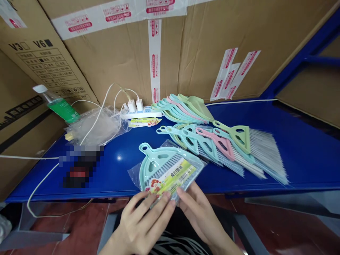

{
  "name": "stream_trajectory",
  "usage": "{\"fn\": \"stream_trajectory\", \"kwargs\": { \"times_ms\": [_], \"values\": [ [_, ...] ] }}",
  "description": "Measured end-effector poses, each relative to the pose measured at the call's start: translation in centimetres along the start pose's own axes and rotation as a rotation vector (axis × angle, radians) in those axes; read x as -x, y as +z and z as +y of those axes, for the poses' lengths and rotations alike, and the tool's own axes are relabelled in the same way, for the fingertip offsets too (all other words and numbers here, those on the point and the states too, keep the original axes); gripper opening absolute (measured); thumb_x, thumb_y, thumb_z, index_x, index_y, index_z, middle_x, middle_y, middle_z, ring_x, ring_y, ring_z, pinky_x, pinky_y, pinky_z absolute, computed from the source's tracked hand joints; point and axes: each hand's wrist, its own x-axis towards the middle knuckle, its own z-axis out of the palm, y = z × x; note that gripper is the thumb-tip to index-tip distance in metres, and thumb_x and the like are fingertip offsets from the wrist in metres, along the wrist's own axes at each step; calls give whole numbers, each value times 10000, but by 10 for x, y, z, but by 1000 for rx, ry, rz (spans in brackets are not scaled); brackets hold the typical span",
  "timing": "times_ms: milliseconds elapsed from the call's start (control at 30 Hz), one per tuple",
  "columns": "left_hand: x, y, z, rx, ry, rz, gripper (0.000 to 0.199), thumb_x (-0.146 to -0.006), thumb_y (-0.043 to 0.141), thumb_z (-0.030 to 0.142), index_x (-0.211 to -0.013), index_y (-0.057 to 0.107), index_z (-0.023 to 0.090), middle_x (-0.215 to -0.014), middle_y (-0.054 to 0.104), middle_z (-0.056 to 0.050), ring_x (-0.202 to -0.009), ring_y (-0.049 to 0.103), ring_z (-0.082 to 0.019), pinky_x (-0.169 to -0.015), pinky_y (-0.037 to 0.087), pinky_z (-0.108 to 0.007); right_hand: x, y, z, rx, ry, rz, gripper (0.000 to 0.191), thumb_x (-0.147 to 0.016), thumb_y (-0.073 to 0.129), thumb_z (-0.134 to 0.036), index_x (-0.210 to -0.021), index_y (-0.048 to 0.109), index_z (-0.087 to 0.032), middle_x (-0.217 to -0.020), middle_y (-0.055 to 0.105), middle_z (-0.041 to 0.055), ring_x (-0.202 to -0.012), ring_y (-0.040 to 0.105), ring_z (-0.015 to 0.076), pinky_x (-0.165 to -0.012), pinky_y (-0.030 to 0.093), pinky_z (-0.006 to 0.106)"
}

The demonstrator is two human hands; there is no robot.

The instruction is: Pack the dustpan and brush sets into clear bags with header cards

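Observation:
A light blue dustpan and brush set point(156, 161) lies in a clear plastic bag over the front edge of the blue table, with a yellow and white printed card inside. My left hand point(145, 221) rests its fingers on the bag's lower edge, over the card's bottom. On the right side of that edge, my right hand point(200, 214) grips the bag between thumb and fingers. Behind it lie several loose brushes point(217, 141) in blue, pink and green, bristles pointing right. Several nested dustpans point(195, 106) are stacked at the back.
Clear plastic bags point(98, 124) lie at the left beside a green-labelled bottle point(62, 108). A power strip point(142, 112) with white cables and printed cards point(145, 122) sit at the back. Large cardboard point(196, 42) stands behind the table point(117, 177). A blurred dark object point(85, 166) lies front left.

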Motion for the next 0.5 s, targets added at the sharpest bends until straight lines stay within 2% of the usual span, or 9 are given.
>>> {"fn": "stream_trajectory", "kwargs": {
  "times_ms": [100, 267, 400, 500],
  "values": [
    [4, 4, -4, 12, -7, -19, 348, -1004, 370, 114, -1045, 712, 163, -989, 772, -9, -908, 632, -132, -869, 439, -286, -5, 5, 1, -35, 2, 68, 644, -739, 790, -423, -1333, 565, -314, -1181, 711, 65, -1073, 657, 272, -958, 507, 466],
    [7, 3, -17, -90, -76, 37, 271, -983, 458, 125, -1030, 718, 186, -964, 774, -13, -916, 597, -151, -921, 409, -312, -11, -10, -7, 57, -55, 100, 615, -718, 783, -488, -1278, 615, -296, -1161, 724, 68, -1055, 671, 304, -919, 539, 473],
    [2, 6, -24, -121, -85, 101, 279, -929, 506, 50, -995, 715, 222, -931, 771, -8, -946, 589, -160, -933, 430, -323, -18, -26, -28, 299, -177, 61, 616, -794, 662, -586, -1326, 586, -285, -1086, 750, 95, -927, 721, 330, -785, 600, 494],
    [-2, 11, -31, -110, -59, 130, 269, -887, 547, 14, -994, 698, 209, -960, 760, -34, -949, 598, -166, -883, 466, -324, -23, -41, -58, 671, -384, 126, 523, -925, 499, -523, -1367, 555, -249, -938, 777, 97, -815, 746, 308, -731, 615, 469]
  ]
}}
